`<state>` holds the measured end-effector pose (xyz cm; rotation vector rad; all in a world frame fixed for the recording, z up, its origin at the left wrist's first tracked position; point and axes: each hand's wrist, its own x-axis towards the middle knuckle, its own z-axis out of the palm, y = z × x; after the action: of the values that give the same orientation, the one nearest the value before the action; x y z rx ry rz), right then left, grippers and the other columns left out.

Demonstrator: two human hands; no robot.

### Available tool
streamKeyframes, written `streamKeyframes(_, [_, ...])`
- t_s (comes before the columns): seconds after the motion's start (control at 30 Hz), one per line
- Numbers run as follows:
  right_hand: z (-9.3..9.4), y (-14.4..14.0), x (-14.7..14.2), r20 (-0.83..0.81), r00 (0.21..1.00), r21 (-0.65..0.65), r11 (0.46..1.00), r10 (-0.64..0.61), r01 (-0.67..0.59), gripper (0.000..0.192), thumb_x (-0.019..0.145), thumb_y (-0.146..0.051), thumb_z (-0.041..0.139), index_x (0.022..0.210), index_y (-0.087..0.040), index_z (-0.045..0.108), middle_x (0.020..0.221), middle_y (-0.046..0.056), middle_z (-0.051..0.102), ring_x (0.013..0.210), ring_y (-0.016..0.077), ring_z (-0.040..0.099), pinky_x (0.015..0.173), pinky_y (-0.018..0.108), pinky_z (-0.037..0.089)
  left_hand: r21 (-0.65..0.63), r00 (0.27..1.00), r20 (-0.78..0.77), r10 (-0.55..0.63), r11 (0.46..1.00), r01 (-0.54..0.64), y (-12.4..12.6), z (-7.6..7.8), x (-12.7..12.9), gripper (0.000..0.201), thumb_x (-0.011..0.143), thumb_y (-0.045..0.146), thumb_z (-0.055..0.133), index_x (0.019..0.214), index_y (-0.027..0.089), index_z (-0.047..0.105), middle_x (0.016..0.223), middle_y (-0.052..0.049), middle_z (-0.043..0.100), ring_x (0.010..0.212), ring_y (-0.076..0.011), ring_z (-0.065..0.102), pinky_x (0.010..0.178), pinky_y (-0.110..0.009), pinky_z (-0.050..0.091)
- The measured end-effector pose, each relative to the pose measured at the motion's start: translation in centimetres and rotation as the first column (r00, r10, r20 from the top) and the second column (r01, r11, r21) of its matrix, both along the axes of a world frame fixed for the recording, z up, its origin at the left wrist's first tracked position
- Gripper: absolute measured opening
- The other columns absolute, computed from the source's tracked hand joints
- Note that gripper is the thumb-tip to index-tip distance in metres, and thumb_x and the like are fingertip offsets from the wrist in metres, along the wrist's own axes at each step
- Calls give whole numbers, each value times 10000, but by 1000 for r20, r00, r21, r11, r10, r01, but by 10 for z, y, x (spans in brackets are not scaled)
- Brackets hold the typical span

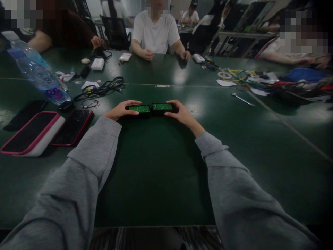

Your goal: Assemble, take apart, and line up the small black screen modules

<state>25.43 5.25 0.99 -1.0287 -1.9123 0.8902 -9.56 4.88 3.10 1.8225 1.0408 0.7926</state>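
Two small black cases, each with a green circuit board showing on top, lie side by side on the dark green table. My left hand grips the left case at its outer end, thumb in front and fingers over the back. My right hand grips the right case the same way. The two cases touch or nearly touch in the middle. Both of my arms wear grey sleeves.
At left lie a pink-edged power bank, a red-edged phone, a black phone, a tipped water bottle and black cables. A wrench and coloured wires lie at right. Several people sit across the table.
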Motion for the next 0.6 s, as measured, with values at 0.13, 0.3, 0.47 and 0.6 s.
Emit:
streamKeyframes(0.13, [-2, 0, -2, 19, 1000, 10, 1000, -22, 22, 581, 755, -440, 802, 1248, -289, 535, 1281, 67, 609, 1191, 304, 597, 1055, 538, 487, 14, 999, 12, 40, 999, -40, 0, -2, 1, 585, 714, 370, 818, 1272, 269, 673, 1381, -88, 643, 1313, -314, 569, 1137, -533, 408])
streamKeyframes(0.3, [-3, -5, -10, 128, 976, 173, 973, -178, 154, 528, 784, -478, 769, 1211, -266, 541, 1200, 84, 621, 1134, 333, 595, 1008, 574, 489, 54, 988, 20, 155, 986, -155, -3, -2, 11, 590, 685, 418, 836, 1227, 242, 685, 1332, -88, 667, 1281, -318, 579, 1132, -520, 403])
streamKeyframes(0.47, [-7, -10, -16, 219, 861, 380, 852, -460, 359, 546, 793, -555, 743, 1181, -221, 554, 1122, 132, 592, 1130, 391, 546, 986, 638, 461, 110, 940, 20, 341, 934, -341, -2, -10, 28, 566, 704, 478, 824, 1190, 231, 672, 1282, -111, 673, 1194, -324, 617, 1065, -522, 457])
streamKeyframes(0.6, [-10, -8, -15, 223, 825, 417, 816, -519, 401, 538, 807, -577, 718, 1162, -214, 540, 1105, 131, 589, 1094, 374, 542, 958, 614, 484, 92, 920, 78, 383, 916, -389, 3, -17, 32, 563, 749, 477, 780, 1223, 212, 632, 1308, -127, 652, 1229, -314, 602, 1069, -504, 459])
